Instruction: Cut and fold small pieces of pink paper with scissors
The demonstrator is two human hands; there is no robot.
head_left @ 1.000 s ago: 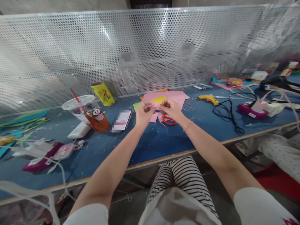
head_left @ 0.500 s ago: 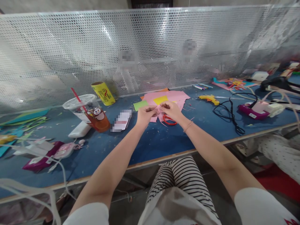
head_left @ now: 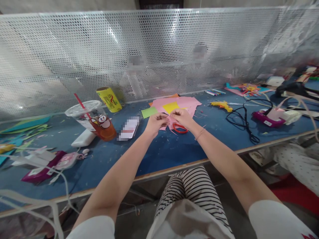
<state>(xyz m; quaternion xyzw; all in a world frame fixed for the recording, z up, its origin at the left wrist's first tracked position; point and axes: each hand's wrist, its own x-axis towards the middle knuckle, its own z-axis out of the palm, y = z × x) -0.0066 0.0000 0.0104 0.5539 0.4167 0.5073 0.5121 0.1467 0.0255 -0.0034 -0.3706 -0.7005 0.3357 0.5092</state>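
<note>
Blue table [head_left: 169, 151], and on its far side a big pink sheet [head_left: 193, 102]. Over its near part, left hand [head_left: 156, 123] and right hand [head_left: 183, 118], pinching, nearer than a second ago, so green paper [head_left: 149, 112] shows more at left; still busy pinching. Between fingertips, little pink piece [head_left: 170, 119], probably paper, mostly hidden.

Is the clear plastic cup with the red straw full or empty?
Partly full: amber liquid sits in the lower part of the clear plastic cup, while the section under the lid shows none.
</note>
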